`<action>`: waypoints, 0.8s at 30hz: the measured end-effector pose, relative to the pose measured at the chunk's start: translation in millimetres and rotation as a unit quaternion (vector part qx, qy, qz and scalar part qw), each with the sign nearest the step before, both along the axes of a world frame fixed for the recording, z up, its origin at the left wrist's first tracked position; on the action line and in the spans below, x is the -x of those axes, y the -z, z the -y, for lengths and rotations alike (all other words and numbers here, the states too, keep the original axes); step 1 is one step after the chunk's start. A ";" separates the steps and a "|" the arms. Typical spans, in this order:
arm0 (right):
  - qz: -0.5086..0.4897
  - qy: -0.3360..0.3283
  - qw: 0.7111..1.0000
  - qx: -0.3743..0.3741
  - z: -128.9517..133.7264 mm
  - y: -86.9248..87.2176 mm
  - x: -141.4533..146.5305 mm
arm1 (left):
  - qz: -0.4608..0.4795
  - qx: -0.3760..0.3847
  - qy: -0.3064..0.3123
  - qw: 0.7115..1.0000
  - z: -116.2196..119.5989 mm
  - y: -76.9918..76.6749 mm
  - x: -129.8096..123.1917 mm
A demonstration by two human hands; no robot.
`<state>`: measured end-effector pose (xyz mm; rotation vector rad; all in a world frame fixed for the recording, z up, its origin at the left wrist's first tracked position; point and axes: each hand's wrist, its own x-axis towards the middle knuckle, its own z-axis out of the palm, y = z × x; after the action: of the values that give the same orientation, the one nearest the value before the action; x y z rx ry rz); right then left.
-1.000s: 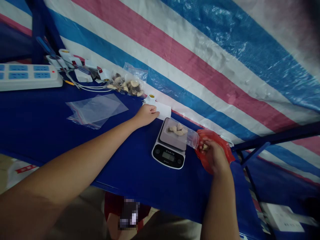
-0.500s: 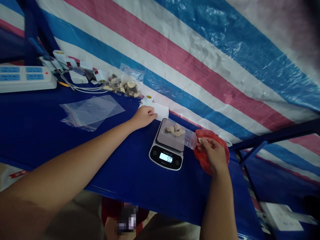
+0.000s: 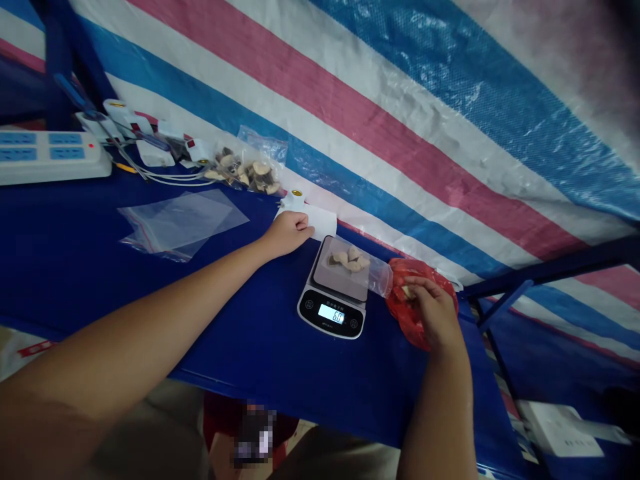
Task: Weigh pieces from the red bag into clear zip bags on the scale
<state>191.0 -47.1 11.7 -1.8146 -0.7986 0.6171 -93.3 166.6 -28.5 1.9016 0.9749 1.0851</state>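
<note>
A kitchen scale (image 3: 333, 317) with a lit display reading about 60 or 6.0 stands on the blue table. On its plate lies a clear plastic bag (image 3: 376, 275) holding several pale dried pieces (image 3: 353, 259), perhaps dried mushroom, its mouth pointing right. My left hand (image 3: 289, 233) rests as a closed fist at the edge of a white paper (image 3: 323, 222), behind and left of the scale, with nothing visible in it. Over a red plastic bag (image 3: 415, 337) on the right, my right hand (image 3: 436, 310) pinches a small pale dried piece (image 3: 407, 292).
Flat zip bags (image 3: 183, 223) lie to the left. Behind them sit a filled bag of dried pieces (image 3: 250, 173), white plug sockets (image 3: 150, 150) with cables, and a power strip (image 3: 55, 157). A striped tarp (image 3: 320, 113) hangs along the back. The table's front edge is near my legs.
My right hand has shifted slightly right and down, away from the clear bag's mouth and over the red bag. The scale's reading rose from about 59 to 60. My left hand stayed still.
</note>
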 end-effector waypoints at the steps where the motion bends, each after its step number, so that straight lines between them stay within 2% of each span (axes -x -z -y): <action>1: 0.024 0.033 0.999 0.014 1.9 -1.4 -4.4 | 0.000 0.001 0.001 1.000 0.2 -0.3 0.0; 3: 0.125 0.094 0.986 0.066 5.9 -4.0 -14.2 | 0.001 0.004 0.002 1.000 0.3 -0.6 -0.1; 5: 0.256 0.121 0.949 0.141 8.9 -4.4 -22.9 | 0.001 0.004 0.002 1.000 0.2 -0.4 -0.2; 7: 0.355 0.097 0.908 0.199 9.7 -0.7 -28.6 | -0.001 0.002 0.002 1.000 -0.1 0.0 -0.4; 9: 0.400 0.065 0.891 0.207 8.1 6.5 -30.8 | -0.003 0.001 0.003 1.000 -0.4 0.3 -0.5; 13: 0.413 0.026 0.893 0.174 3.4 19.5 -29.2 | -0.006 0.005 0.004 1.000 -0.1 -0.4 -0.3; 17: 0.388 -0.012 0.906 0.170 -0.6 22.2 -24.4 | -0.002 0.002 0.005 1.000 1.0 -1.8 0.1; 24: 0.419 -0.001 0.860 0.290 -23.8 29.3 -11.8 | -0.004 0.007 0.006 1.000 0.0 -0.9 0.0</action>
<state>202.9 -23.3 -17.6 -2.6985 -1.2702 0.0051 -93.2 166.5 -27.6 1.8998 0.9724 1.0624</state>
